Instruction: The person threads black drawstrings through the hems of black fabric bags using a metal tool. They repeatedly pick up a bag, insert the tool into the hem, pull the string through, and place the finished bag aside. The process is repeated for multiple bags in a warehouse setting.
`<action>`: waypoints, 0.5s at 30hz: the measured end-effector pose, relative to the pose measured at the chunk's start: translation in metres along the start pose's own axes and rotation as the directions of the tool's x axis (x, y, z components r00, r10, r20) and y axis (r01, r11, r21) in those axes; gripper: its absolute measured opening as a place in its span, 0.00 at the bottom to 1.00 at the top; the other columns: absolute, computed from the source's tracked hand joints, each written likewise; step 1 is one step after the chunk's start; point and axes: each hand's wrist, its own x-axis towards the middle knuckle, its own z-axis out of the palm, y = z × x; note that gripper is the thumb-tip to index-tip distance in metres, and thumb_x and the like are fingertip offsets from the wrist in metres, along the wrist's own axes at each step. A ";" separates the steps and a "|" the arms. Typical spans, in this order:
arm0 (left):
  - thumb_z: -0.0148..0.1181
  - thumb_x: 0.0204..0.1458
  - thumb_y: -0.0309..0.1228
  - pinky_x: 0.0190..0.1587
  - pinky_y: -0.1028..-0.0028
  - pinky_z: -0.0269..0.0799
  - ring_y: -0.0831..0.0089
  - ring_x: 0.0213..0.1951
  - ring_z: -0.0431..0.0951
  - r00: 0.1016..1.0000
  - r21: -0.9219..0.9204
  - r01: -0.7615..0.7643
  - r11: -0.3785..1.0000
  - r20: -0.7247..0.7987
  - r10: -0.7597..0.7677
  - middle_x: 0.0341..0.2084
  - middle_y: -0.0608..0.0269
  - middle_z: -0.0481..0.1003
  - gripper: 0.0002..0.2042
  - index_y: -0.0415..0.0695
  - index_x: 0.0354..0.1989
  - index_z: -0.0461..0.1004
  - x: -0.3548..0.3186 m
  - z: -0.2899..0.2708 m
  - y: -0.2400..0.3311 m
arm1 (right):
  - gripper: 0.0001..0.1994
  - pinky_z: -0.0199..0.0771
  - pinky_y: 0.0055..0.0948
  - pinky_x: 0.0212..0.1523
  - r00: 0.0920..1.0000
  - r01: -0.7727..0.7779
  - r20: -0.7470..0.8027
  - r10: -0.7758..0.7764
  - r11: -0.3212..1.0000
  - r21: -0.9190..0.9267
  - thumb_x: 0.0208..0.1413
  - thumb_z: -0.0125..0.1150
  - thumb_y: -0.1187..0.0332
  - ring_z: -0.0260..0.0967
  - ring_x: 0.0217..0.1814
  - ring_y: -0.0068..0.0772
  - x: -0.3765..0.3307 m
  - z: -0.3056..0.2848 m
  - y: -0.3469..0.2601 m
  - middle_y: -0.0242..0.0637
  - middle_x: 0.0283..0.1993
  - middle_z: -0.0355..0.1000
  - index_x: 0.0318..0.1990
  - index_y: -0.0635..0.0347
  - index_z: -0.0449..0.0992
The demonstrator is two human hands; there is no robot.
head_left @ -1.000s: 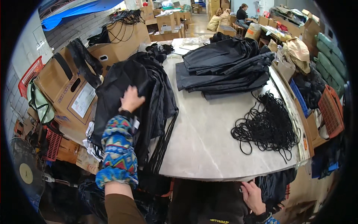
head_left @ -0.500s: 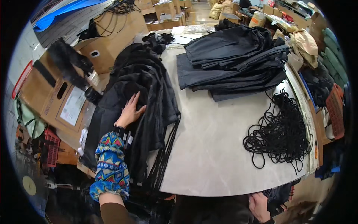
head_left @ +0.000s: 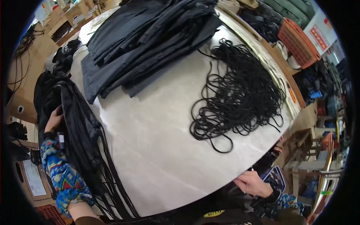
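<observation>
My left hand (head_left: pixel 54 119), in a patterned sleeve cover, rests on a heap of black fabric pieces (head_left: pixel 77 120) at the table's left side. Its fingers are apart against the folds, partly sunk among them. Thin black cords (head_left: pixel 112 180) hang from this heap toward the near edge. At the near right edge of the pale table (head_left: pixel 157 150) is my right hand (head_left: pixel 255 184), its fingers curled in at the rim; what they hold, if anything, is hidden. A loose tangle of black cord (head_left: pixel 243 90) lies on the table beyond it.
A stack of dark flat fabric pieces (head_left: pixel 150 41) covers the table's far side. Cardboard boxes (head_left: pixel 32 71) stand along the left. Past the right edge are an orange plastic basket (head_left: pixel 300 43) and a wooden stool (head_left: pixel 300 146).
The view has swung right and nearer the table, so everything appears farther left. My left hand stays on the black heap, fingers deeper in its folds. My right hand now shows more fully.
</observation>
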 end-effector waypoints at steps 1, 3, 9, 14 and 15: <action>0.56 0.46 0.25 0.55 0.73 0.64 0.66 0.51 0.71 0.999 0.063 0.041 0.997 -0.013 -0.040 0.49 0.53 0.73 0.26 0.36 0.57 0.65 -0.020 0.010 0.045 | 0.06 0.73 0.31 0.30 1.000 -0.016 0.018 0.015 0.999 0.051 0.49 0.61 0.75 0.73 0.30 0.45 -0.002 -0.006 -0.001 0.46 0.32 0.74 0.36 0.66 0.77; 0.53 0.46 0.21 0.44 0.73 0.71 0.68 0.42 0.76 1.000 0.317 0.008 0.948 0.000 -0.008 0.43 0.55 0.76 0.23 0.36 0.55 0.67 -0.051 -0.046 0.023 | 0.06 0.72 0.29 0.30 0.986 -0.069 0.162 0.041 0.983 0.169 0.51 0.61 0.74 0.73 0.30 0.42 0.002 -0.023 -0.004 0.45 0.31 0.74 0.36 0.65 0.78; 0.48 0.47 0.20 0.42 0.63 0.67 0.52 0.38 0.72 0.564 0.742 -0.417 0.525 -0.241 0.790 0.33 0.47 0.73 0.10 0.36 0.36 0.73 -0.176 0.109 0.218 | 0.08 0.69 0.19 0.31 0.970 -0.133 0.241 0.036 0.907 0.399 0.56 0.59 0.71 0.70 0.30 0.19 0.004 -0.025 -0.006 0.36 0.32 0.76 0.40 0.65 0.78; 0.62 0.44 0.28 0.52 0.61 0.63 0.56 0.46 0.68 0.458 0.288 -0.870 0.400 0.171 0.873 0.39 0.55 0.69 0.13 0.43 0.40 0.72 -0.231 0.340 0.275 | 0.11 0.65 0.17 0.30 0.963 -0.216 0.244 0.110 0.857 0.467 0.57 0.58 0.69 0.64 0.29 0.13 -0.007 -0.021 -0.019 0.31 0.30 0.74 0.44 0.64 0.76; 0.61 0.45 0.30 0.53 0.60 0.62 0.57 0.45 0.68 0.415 0.351 -0.874 0.336 0.180 0.892 0.38 0.57 0.69 0.12 0.43 0.39 0.71 -0.234 0.362 0.282 | 0.11 0.65 0.17 0.30 0.960 -0.224 0.257 0.110 0.853 0.471 0.57 0.58 0.69 0.63 0.28 0.13 -0.009 -0.024 -0.025 0.30 0.29 0.74 0.45 0.64 0.76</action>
